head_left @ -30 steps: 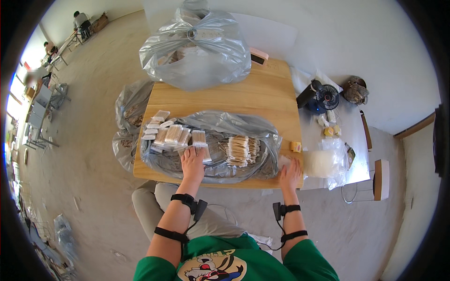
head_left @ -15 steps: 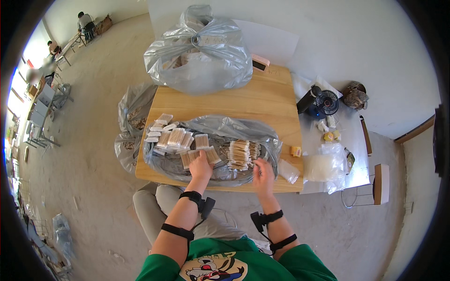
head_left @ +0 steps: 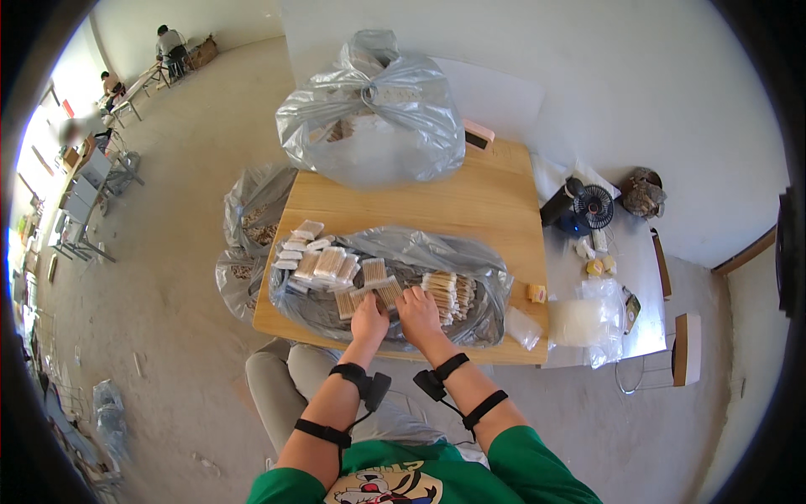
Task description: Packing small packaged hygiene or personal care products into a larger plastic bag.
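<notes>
The left hand [head_left: 369, 317] and right hand [head_left: 417, 312] rest side by side on the open grey plastic bag [head_left: 470, 252]. Curled fingertips touch a packet of wooden sticks [head_left: 384, 293] lying directly ahead; whether it is gripped cannot be told.

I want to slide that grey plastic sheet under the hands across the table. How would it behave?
The grey plastic sheet looks thin and wrinkled, so probably floppy, bunching rather than sliding. The small packs lying loose on it would likely shift.

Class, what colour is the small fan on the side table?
The fan is black, seen in the head view.
</notes>
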Tool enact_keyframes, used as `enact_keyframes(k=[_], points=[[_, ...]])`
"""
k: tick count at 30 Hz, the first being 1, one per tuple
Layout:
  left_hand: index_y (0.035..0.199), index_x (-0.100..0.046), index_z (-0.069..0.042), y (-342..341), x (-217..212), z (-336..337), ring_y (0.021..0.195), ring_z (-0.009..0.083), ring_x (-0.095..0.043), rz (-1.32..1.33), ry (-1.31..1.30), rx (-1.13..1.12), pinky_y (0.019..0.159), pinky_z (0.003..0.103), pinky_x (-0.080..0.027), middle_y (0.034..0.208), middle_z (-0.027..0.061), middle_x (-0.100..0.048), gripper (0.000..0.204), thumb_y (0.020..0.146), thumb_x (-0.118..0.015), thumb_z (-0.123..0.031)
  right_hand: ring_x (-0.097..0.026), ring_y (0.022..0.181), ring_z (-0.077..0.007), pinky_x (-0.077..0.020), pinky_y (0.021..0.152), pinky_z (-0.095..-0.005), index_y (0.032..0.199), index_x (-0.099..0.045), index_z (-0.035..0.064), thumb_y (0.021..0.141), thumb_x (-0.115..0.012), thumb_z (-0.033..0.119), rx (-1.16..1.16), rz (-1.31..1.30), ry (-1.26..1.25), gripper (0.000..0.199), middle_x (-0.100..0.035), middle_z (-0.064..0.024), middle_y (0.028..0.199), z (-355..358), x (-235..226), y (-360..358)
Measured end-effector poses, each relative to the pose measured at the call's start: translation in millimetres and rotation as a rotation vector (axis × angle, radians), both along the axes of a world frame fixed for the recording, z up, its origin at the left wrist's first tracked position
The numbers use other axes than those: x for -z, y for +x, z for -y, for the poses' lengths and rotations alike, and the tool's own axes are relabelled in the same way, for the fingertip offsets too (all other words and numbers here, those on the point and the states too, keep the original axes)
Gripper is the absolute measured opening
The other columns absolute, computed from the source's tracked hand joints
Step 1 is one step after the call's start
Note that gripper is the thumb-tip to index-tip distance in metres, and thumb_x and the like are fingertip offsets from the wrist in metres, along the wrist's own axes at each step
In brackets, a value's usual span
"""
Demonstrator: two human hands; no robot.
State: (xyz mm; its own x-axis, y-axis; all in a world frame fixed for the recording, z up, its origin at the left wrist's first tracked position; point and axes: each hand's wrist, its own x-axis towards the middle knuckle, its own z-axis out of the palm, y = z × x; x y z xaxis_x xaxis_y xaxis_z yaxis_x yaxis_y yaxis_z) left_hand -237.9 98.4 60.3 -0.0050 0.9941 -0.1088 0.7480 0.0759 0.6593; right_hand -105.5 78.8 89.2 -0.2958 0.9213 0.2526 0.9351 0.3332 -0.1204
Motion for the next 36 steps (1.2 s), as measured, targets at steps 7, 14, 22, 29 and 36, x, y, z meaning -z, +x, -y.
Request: enact_keyframes(k=[7,14,22,29,36], points=[[0.085,-0.054,-0.004,-4,4,3,0.081,0.0379,-0.06,0.166,0.062,-0.02,0.069,0.045,-0.047,0.081,0.0183,-0.062,0.019,0.079,-0.059,-0.021,-0.051,0.089,-0.0249,-0.0414,0.077,-0.0353,0.077,-0.057,0.0078,0.066,-0.059,0.006,-0.09,-0.029,0.004,0.011,-0.055,-0.007,0.081,-10,4,8],[0.071,-0.058,-0.002,14,-20,0,0.062,0.0339,-0.06,0.315,0.077,-0.083,0.058,0.04,-0.046,0.065,0.015,-0.062,0.039,0.087,-0.055,-0.037,-0.054,0.077,-0.0315,-0.0436,0.069,-0.041,0.079,-0.056,0.0041,0.069,-0.059,0.0,-0.009,-0.47,0.242,0.012,-0.056,-0.0112,0.078,-9,-21,5],[0.077,-0.061,0.001,16,-42,-2,0.058,0.0128,-0.057,0.989,-0.488,-0.085,0.052,0.026,-0.043,0.067,0.0064,-0.062,0.03,0.087,-0.055,-0.027,-0.055,0.078,-0.0309,-0.0454,0.067,-0.0387,0.084,-0.057,0.0026,0.068,-0.059,-0.002,-0.082,-0.43,0.293,0.017,-0.056,-0.0113,0.081,22,-45,7],[0.077,-0.062,0.001,22,-48,11,0.061,0.0163,-0.059,0.634,-0.179,0.175,0.055,0.03,-0.045,0.066,0.0102,-0.062,0.022,0.083,-0.059,-0.02,-0.058,0.077,-0.0308,-0.0472,0.066,-0.0365,0.087,-0.057,0.0028,0.074,-0.06,-0.001,0.074,-0.739,0.15,0.014,-0.059,-0.0131,0.083,38,-39,11],[0.077,-0.062,-0.003,18,-62,19,0.067,0.0334,-0.06,0.433,-0.009,0.3,0.058,0.039,-0.045,0.071,0.0163,-0.061,0.02,0.08,-0.062,-0.023,-0.061,0.066,-0.0227,-0.0483,0.06,-0.0307,0.091,-0.056,0.0018,0.076,-0.061,-0.003,0.156,-0.873,-0.003,0.016,-0.061,-0.0117,0.076,43,-41,13]])
